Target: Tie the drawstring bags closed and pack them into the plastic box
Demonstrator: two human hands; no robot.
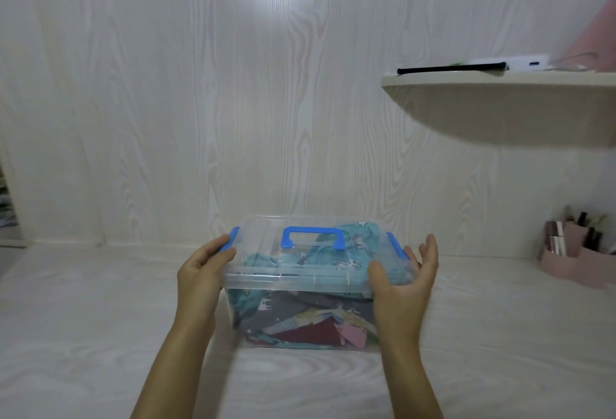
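Head view: plastic box on desk, lid on, drawstring bags packed inside. Knots not discernible through the wall. Left hand gripping the left end at a blue clip; right hand spread wide at the right end, thumb touching the lid. Packing judged complete, with clips possibly still to fasten.

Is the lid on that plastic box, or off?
On. The clear lid with its blue handle covers the plastic box, bags visible inside. Whether the blue side latches are snapped: cannot tell.
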